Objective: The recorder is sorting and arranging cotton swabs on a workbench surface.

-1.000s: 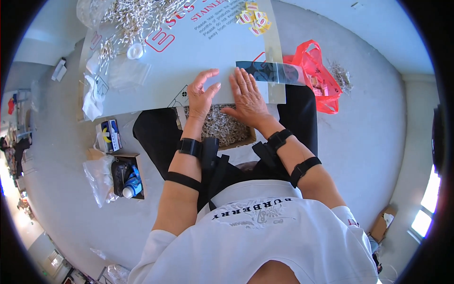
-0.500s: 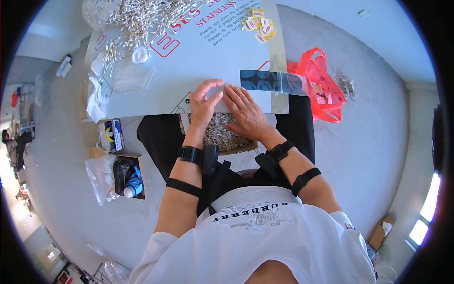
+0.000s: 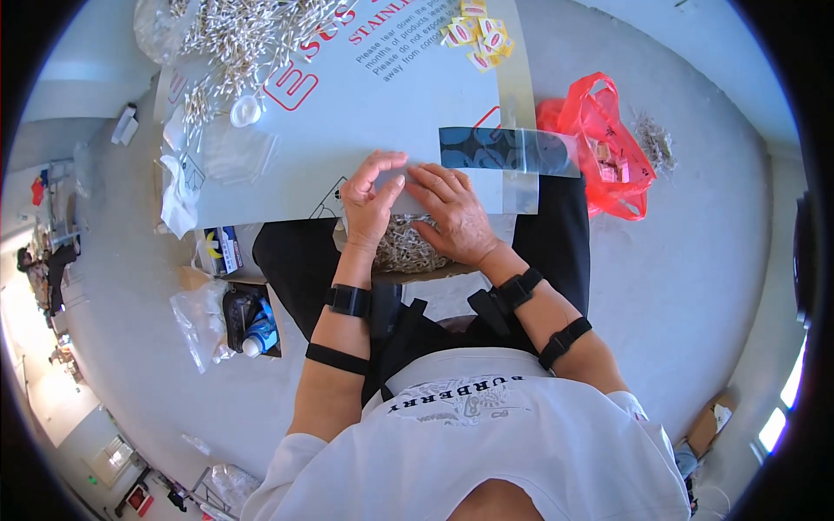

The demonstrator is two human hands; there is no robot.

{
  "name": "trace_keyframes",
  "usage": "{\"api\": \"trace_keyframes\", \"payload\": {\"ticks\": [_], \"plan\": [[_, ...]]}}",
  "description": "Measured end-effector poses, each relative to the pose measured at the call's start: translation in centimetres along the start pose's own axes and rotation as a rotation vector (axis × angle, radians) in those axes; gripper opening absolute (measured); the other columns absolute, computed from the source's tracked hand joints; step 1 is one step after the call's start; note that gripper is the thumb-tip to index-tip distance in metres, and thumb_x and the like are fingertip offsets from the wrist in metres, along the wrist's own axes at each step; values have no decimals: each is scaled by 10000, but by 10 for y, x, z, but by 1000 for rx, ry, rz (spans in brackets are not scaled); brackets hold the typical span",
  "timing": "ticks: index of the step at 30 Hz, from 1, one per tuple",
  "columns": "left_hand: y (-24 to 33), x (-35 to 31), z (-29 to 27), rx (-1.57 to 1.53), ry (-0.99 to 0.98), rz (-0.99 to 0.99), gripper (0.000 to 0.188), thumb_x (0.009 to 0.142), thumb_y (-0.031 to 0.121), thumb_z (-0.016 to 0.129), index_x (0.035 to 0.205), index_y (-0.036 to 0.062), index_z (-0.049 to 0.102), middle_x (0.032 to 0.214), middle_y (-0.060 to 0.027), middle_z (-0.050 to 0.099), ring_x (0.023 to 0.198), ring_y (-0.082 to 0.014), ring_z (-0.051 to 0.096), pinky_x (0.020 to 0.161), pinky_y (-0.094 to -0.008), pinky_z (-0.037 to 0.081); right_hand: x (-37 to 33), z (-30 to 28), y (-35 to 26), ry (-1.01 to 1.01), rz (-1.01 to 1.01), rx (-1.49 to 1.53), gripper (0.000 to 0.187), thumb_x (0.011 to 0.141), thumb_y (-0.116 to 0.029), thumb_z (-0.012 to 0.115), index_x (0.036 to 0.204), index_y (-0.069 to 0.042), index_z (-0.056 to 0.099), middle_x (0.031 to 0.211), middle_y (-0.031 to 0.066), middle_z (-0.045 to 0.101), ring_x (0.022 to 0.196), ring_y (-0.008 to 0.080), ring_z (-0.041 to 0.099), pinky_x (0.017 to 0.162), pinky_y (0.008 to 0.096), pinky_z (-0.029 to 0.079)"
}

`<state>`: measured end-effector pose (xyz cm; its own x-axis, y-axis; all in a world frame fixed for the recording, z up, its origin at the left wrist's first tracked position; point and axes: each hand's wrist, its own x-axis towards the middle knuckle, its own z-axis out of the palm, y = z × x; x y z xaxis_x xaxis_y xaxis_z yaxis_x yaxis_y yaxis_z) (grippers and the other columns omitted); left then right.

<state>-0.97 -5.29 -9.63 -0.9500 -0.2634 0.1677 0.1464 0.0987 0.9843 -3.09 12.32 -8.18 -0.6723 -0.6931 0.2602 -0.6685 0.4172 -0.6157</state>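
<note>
At the near edge of the sheet-covered table, my left hand is curved, with a gap between thumb and forefinger. Anything clear and thin in that gap cannot be made out. My right hand lies close beside it, palm down with fingers stretched out, their tips near the left thumb. Under both hands, a cardboard box full of cotton swabs sits between my legs, partly hidden. Several clear plastic bags lie flat on the table to the left. Right of my hands lies a dark patterned film strip.
A heap of cotton swabs covers the far left of the table, near a round white lid. Small yellow-and-white cards lie far right. A red plastic bag stands right of the table; a box with a blue bottle is on the left floor.
The view has shifted slightly. My hands keep nearly the same pose, with the right fingers a little more bent and the left hand slightly farther left.
</note>
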Motion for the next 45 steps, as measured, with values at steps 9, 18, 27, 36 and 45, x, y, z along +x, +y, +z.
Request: {"api": "trace_keyframes", "payload": {"ticks": [9, 18, 27, 36, 45], "plan": [[5, 1, 2, 86, 2, 27, 166, 803, -3, 654, 965, 17, 681, 1001, -80, 714, 1022, -192, 652, 1113, -433, 348, -1, -12, 12, 195, 155, -225, 563, 743, -190, 734, 1221, 36, 541, 979, 141, 537, 959, 296, 561, 797, 394, 487], [4, 1, 1, 78, 1, 38, 162, 802, 3, 657, 961, 21, 679, 990, -74, 715, 1010, -189, 653, 1111, -442, 348, -2, -37, 11, -42, 423, -521, 684, 809, -374, 722, 1316, 22, 489, 880, 93, 566, 718, 245, 641, 630, 369, 500], [5, -1, 0, 84, -24, 28, 170, 822, -1, 636, 986, -6, 680, 1029, -100, 705, 1066, -202, 632, 1128, -446, 321, 6, -40, 12, -116, 414, -548, 715, 834, -400, 699, 1340, 51, 472, 843, 94, 596, 688, 235, 661, 604, 347, 516], [5, 1, 2, 101, -1, 45, 156, 807, 9, 662, 961, 26, 679, 985, -69, 714, 1015, -195, 652, 1107, -444, 352, 7, -31, 7, -137, 432, -553, 636, 856, -315, 676, 1297, 105, 492, 877, 114, 629, 701, 232, 678, 590, 346, 535], [4, -1, 1, 99, 9, 44, 151, 808, 13, 665, 958, 28, 681, 982, -68, 714, 1006, -191, 652, 1101, -442, 359, 4, -32, 5, -131, 440, -544, 649, 857, -312, 676, 1328, 84, 471, 842, 108, 621, 674, 238, 678, 563, 342, 538]]}}
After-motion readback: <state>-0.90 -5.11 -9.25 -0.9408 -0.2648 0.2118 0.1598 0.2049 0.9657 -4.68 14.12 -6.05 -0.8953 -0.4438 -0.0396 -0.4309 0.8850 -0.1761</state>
